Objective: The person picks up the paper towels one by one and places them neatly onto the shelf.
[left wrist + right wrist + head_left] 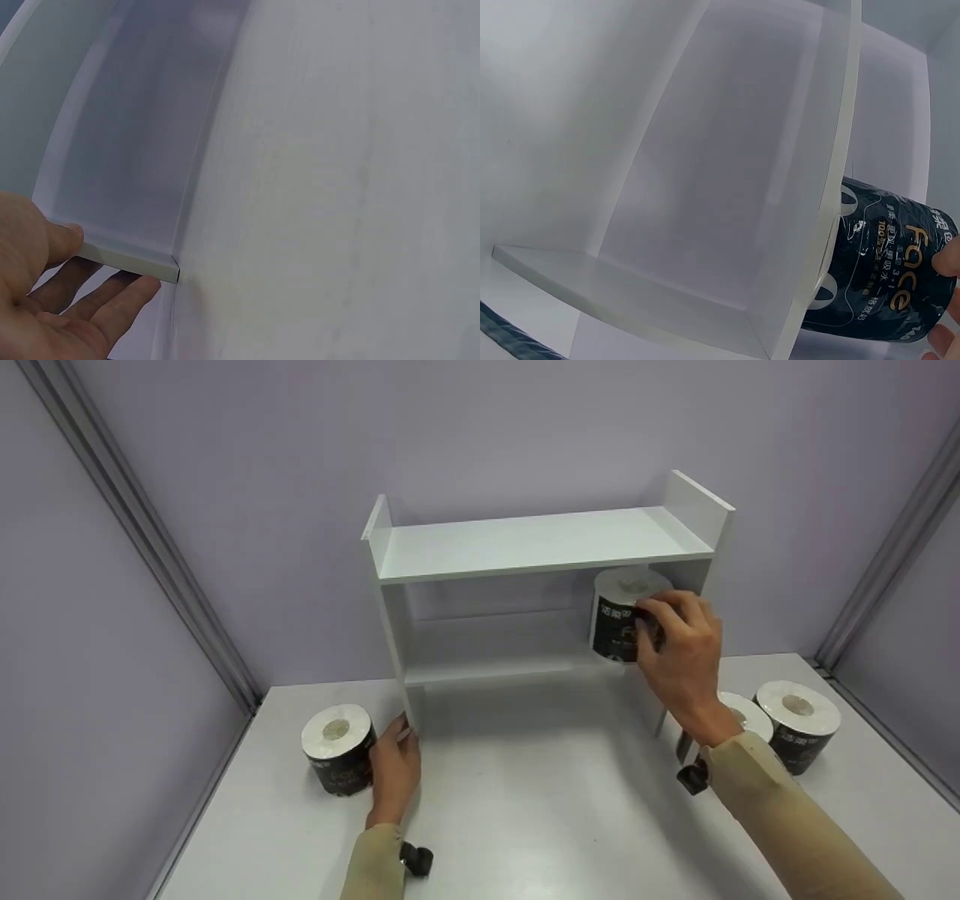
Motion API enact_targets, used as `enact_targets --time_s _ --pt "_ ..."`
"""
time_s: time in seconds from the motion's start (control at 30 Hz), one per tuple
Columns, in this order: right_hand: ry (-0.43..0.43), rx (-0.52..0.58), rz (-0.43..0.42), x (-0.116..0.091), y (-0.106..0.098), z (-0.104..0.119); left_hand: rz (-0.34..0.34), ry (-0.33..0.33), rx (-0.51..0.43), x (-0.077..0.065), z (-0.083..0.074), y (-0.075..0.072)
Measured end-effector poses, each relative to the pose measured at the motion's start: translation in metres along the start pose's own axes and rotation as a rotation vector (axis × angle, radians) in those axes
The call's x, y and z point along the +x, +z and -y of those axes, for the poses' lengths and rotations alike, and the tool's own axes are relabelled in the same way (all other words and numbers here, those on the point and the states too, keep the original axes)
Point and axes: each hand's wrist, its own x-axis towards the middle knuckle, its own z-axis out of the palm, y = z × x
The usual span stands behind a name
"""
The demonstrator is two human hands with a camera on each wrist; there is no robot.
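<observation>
A white two-tier shelf unit [544, 544] stands against the back wall. At the right end of its lower shelf is a toilet roll [613, 622] in a black printed wrapper, upright under the top board. My right hand [684, 656] grips it from the right, fingers over its upper edge and thumb on its front. In the right wrist view, the roll [881, 270] overhangs the shelf's front edge [832, 187]. Low on the unit's left side panel [391, 637], my left hand [396, 771] holds the panel edge [131, 262] between thumb and fingers.
Another wrapped roll [337, 757] stands on the white table [525, 810], just left of my left hand. Right of the unit are two more rolls, one [799, 742] fully in sight and one [750, 712] partly behind my right forearm. Walls enclose the table.
</observation>
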Motion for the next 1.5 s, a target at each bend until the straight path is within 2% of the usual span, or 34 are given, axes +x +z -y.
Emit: enact_targets --time_s 0.3,0.73,1.03,1.33,1.5 --pt "0.007 -0.018 0.020 0.0012 -0.0010 -0.0028 -0.004 0.029 -0.005 0.0003 -0.0012 0.0015" --pt "0.025 0.021 0.002 0.0042 0.0025 -0.0024 0.004 0.010 -0.004 0.0021 0.0003 0.0012" --pt "-0.016 -0.008 0.010 0.0062 0.0054 -0.0040 0.016 -0.046 -0.016 0.0016 -0.0004 0.0006" --pt "0.019 0.010 0.017 0.0079 0.0080 -0.0034 0.007 -0.028 -0.003 0.0032 0.0002 0.0006" --pt "0.011 0.002 0.019 0.0074 0.0082 -0.0043 0.006 -0.035 0.002 0.0021 -0.0011 0.0014"
